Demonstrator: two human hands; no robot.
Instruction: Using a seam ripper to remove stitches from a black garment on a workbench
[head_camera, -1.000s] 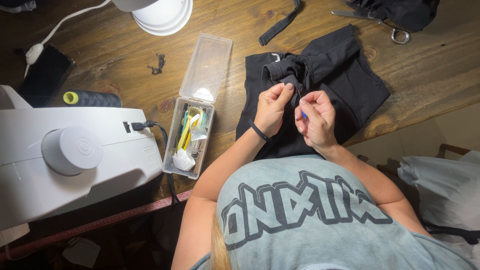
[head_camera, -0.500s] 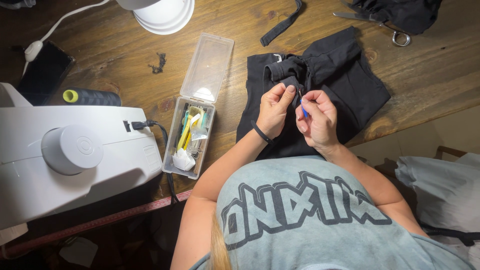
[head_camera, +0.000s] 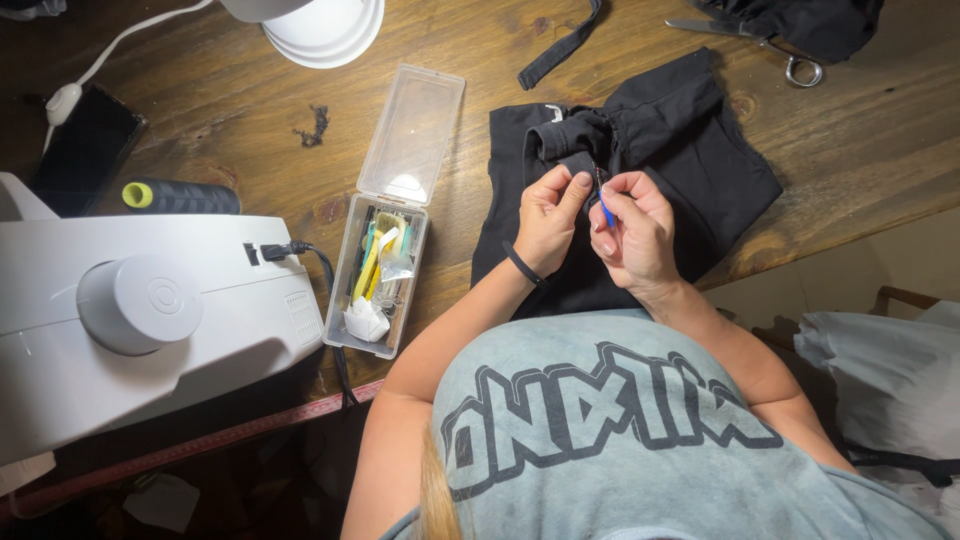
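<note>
At the far left of the dark wooden table (head_camera: 250, 110) stands a white sewing machine (head_camera: 140, 320) with a dark spool of thread with a yellow-green end (head_camera: 180, 196) just behind it, and beside it lies an open clear plastic box of small sewing bits (head_camera: 385, 270). Right of the box, the left hand (head_camera: 548, 218) pinches a fold of the black cloth garment (head_camera: 690, 150) spread on the table, while the right hand (head_camera: 635, 232), almost touching it, is closed around a small blue-handled tool (head_camera: 605, 210) held to the fabric. Metal scissors (head_camera: 770, 45) lie at the far right top edge.
</note>
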